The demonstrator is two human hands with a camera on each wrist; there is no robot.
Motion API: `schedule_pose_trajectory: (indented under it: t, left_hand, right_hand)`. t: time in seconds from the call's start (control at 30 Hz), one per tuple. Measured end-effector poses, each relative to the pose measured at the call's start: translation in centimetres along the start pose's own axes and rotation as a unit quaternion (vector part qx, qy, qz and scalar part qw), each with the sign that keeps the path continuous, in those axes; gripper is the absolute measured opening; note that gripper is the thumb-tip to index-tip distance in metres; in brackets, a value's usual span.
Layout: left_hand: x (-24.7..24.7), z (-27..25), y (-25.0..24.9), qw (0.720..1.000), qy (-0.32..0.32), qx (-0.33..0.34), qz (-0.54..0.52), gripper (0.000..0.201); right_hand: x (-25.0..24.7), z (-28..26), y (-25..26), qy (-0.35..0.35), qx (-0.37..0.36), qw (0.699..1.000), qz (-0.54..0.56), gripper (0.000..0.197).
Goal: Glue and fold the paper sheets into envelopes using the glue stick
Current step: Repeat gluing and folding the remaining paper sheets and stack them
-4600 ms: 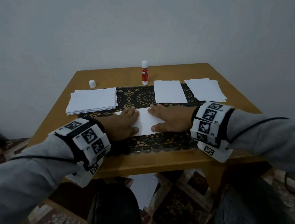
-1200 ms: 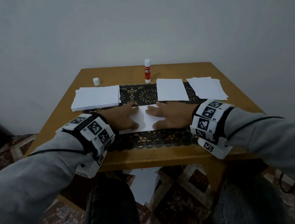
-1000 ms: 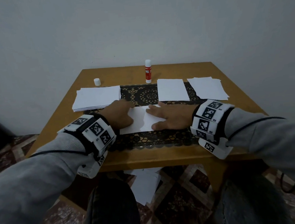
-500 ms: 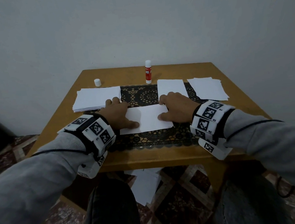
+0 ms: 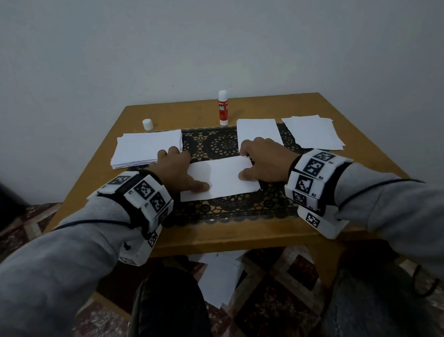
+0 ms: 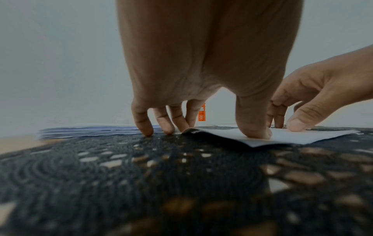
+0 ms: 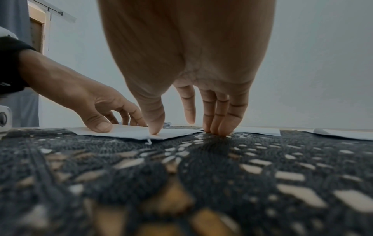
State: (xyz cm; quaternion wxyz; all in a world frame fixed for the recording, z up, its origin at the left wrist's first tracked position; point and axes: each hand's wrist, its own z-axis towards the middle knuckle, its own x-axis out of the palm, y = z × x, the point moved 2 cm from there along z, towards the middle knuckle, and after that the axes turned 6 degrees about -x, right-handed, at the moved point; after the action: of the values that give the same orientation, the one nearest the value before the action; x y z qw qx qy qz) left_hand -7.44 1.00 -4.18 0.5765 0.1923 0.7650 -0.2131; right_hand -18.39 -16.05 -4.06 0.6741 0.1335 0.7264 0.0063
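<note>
A folded white paper (image 5: 221, 177) lies flat on the black lace mat (image 5: 232, 207) at the table's middle. My left hand (image 5: 185, 170) is at its left end: the thumb (image 6: 253, 126) presses on the sheet, and the fingertips (image 6: 161, 126) stand on the mat just past the far edge. My right hand (image 5: 257, 160) mirrors this at the right end, thumb (image 7: 154, 126) on the paper and fingers (image 7: 218, 126) down on the mat. The sheet's far left corner (image 6: 188, 129) curls up slightly. The red glue stick (image 5: 223, 107) stands uncapped at the back.
The white cap (image 5: 147, 124) sits at the back left of the wooden table (image 5: 221, 237). A stack of sheets (image 5: 145, 147) lies left. A single sheet (image 5: 259, 132) and a loose pile (image 5: 312, 132) lie right. More papers (image 5: 221, 277) lie on the floor underneath.
Both hands lay flat over the paper's middle; they have slid apart to its ends with fingers arched. More of the sheet shows between them.
</note>
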Motion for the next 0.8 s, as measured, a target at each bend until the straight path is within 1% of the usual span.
schedule_pose_trajectory:
  t: [0.3, 0.47, 0.8]
  left_hand:
    - [-0.02, 0.12, 0.08, 1.0, -0.012, 0.004, 0.001, 0.08]
    - [-0.12, 0.18, -0.11, 0.999, -0.03, 0.025, 0.018, 0.078]
    - [0.15, 0.31, 0.11, 1.0, -0.015, 0.014, 0.019, 0.077]
  right_hand:
    - [0.03, 0.04, -0.14, -0.006, -0.002, 1.0, 0.009, 0.053]
    - [0.04, -0.02, -0.09, -0.01, -0.006, 1.0, 0.007, 0.053]
    - [0.03, -0.02, -0.13, -0.011, -0.008, 1.0, 0.014, 0.052]
